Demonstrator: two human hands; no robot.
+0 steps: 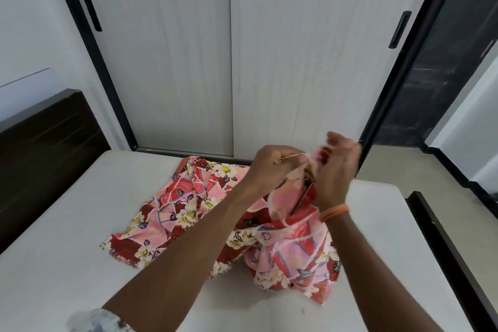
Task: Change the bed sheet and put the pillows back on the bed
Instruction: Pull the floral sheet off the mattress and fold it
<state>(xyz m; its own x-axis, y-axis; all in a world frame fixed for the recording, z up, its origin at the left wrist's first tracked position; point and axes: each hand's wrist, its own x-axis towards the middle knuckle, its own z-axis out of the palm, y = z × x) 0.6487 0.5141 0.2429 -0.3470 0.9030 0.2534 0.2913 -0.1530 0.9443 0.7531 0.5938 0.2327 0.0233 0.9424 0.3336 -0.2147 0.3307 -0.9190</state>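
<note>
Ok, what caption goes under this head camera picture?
Both hands, left hand and right hand, lift the flowery sheet off the bare mattress.

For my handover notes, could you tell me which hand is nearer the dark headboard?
Left. The left hand pinches the floral sheet on the headboard's side; the right hand grips it farther away.

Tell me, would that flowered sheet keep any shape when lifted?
Probably not: the sheet hangs in soft folds from both hands, so it looks floppy. It seems light, held by fingertips. Its crumpled part on the mattress suggests it would bunch if pushed.
</note>
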